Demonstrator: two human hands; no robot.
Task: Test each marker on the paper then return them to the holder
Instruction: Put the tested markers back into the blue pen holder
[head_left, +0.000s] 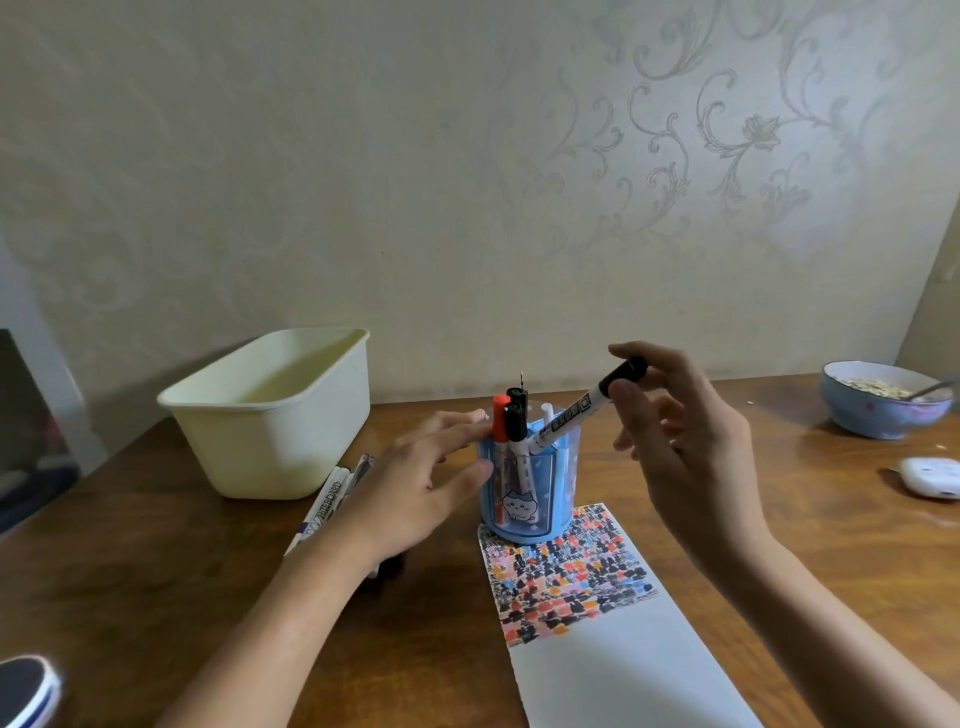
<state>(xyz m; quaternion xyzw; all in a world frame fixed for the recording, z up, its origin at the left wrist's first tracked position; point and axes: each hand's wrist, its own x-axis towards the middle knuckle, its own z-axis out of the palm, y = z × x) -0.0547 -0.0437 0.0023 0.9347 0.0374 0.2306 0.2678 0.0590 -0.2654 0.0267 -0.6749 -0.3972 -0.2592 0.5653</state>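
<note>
Wooden table (156, 597) against patterned wallpaper (519, 156)

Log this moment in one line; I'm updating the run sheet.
right hand: lowering black-capped marker into holder | left hand: touching holder | paper: swatched
</note>
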